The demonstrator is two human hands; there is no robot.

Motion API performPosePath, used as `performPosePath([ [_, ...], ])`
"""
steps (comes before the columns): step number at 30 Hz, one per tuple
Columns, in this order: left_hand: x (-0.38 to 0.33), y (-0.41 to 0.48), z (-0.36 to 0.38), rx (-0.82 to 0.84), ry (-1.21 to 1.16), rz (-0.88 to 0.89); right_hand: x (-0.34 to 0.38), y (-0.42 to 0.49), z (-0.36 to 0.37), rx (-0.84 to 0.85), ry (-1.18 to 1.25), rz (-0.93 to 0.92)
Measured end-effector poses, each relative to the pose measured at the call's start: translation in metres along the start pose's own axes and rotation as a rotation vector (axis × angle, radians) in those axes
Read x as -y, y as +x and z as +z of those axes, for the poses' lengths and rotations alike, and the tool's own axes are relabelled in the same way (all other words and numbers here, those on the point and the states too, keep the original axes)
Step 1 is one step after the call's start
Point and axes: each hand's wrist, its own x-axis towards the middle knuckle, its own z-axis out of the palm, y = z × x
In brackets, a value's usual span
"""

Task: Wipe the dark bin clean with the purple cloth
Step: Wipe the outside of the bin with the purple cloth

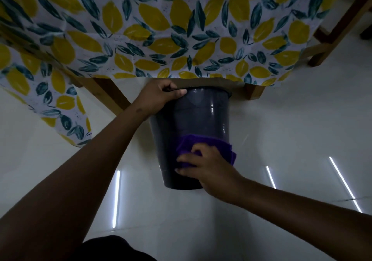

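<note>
The dark bin (198, 117) lies tilted above the white floor, its rim pointing away towards the table and its base nearest me. My left hand (161, 95) grips the rim at its left side, thumb over the edge. The purple cloth (207, 144) is folded against the bin's outer wall near the base. My right hand (209, 168) presses flat on the cloth, fingers spread across it. The bin's inside is hidden.
A table draped in a lemon-print cloth (161, 29) stands just beyond the bin, with wooden legs (112, 93) left and right. A wooden chair frame (338, 25) is at the upper right. Glossy white floor tiles (281, 140) surround the bin.
</note>
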Motion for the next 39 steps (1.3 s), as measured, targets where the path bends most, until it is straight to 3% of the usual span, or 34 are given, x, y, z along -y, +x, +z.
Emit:
performPosePath([
  [2,0.000,0.000,-0.002,0.025,0.049,-0.006,-0.003,0.000,-0.002,-0.014,0.003,0.013],
  [7,0.005,-0.009,-0.007,0.030,-0.144,-0.054,-0.038,0.023,-0.031,-0.358,0.147,0.519],
  [10,0.015,-0.010,-0.011,0.021,-0.181,-0.106,-0.053,0.025,-0.043,-0.424,0.185,0.634],
  [15,-0.002,-0.001,-0.011,0.103,0.214,-0.011,-0.026,0.014,-0.027,-0.228,0.045,0.394],
  [19,-0.006,0.003,-0.002,0.088,0.159,0.029,-0.009,0.003,-0.014,-0.057,-0.006,0.149],
  [21,-0.003,0.001,-0.001,0.065,0.101,0.026,-0.014,0.009,-0.017,-0.084,0.014,0.185],
  [24,0.001,-0.001,-0.006,0.045,0.016,-0.003,-0.038,0.019,-0.031,-0.277,0.104,0.465],
  [26,0.006,-0.003,-0.007,0.032,-0.045,-0.036,-0.048,0.020,-0.035,-0.341,0.114,0.546],
  [29,0.012,-0.002,-0.003,-0.007,-0.064,-0.064,-0.036,0.018,-0.023,-0.271,0.041,0.434],
  [34,0.005,0.006,-0.004,0.036,-0.031,-0.067,-0.005,0.011,0.003,0.079,-0.047,-0.044],
  [37,-0.001,0.006,-0.005,0.080,-0.048,-0.055,-0.010,0.014,-0.003,-0.009,-0.004,0.031],
  [39,0.000,0.004,-0.006,0.101,-0.092,-0.072,-0.019,0.019,-0.012,-0.156,0.065,0.224],
])
